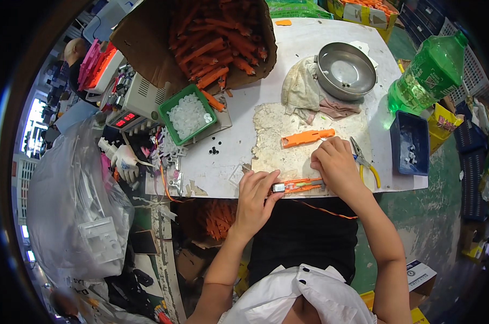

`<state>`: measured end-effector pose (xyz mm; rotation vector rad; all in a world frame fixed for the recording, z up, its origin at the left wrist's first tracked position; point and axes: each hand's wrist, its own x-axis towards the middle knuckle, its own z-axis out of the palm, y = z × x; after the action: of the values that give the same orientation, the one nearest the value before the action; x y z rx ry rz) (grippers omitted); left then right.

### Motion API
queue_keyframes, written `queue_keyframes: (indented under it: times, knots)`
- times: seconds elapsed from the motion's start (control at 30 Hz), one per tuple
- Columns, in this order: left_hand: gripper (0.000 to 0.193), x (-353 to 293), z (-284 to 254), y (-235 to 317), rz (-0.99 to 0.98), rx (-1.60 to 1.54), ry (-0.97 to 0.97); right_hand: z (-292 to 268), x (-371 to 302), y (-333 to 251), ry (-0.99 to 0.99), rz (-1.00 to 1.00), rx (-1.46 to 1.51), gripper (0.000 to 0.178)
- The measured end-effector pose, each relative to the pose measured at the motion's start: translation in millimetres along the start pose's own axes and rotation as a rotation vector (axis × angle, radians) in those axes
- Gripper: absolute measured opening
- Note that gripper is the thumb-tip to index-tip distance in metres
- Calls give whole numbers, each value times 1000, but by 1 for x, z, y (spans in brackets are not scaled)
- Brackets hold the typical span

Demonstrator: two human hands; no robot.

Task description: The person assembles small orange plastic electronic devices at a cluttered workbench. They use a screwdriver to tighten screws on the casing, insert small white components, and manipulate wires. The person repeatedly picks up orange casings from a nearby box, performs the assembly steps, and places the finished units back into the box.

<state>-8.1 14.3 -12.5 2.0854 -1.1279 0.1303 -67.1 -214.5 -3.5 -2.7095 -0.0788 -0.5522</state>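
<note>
My left hand (253, 201) is closed round the left end of an open orange plastic casing (303, 184) at the table's near edge. A small silver motor (278, 188) sits at that end, beside my thumb. Over the casing's right end, my right hand (339, 166) is bent with its fingertips pressed together; whatever they hold is hidden. Just beyond it lies another orange casing piece (308, 138), flat on the worn board (266, 127). Pliers with yellow handles (365, 163) rest right of my right hand.
A carton (139, 40) of orange casings stands at the back left, near a green tray (171, 141) of small translucent parts. A steel bowl (346, 70) sits on a rag (300, 89). At the right are a green bottle (430, 70) and a dark blue bin (410, 162).
</note>
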Motion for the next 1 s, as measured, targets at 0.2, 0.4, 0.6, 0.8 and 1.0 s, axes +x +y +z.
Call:
queue_keyframes:
  times: [0.2, 0.4, 0.6, 0.8, 1.0]
  knots:
    - [53, -1, 4, 2, -21, -17, -1, 4, 5, -4, -77, -60, -153, 9]
    - [46, 1, 3, 4, -4, 7, 25, -20, 8, -16, -68, 188, 352, 11]
    - [25, 1, 10, 15, 66, 59, 90, -29, 8, -24, -193, 367, 687, 10]
    - [20, 10, 17, 24, 72, 147, 60, -19, 18, -25, -373, 453, 698, 12]
    - [20, 11, 16, 23, 88, 174, 38, -4, 19, -21, -356, 240, 492, 14]
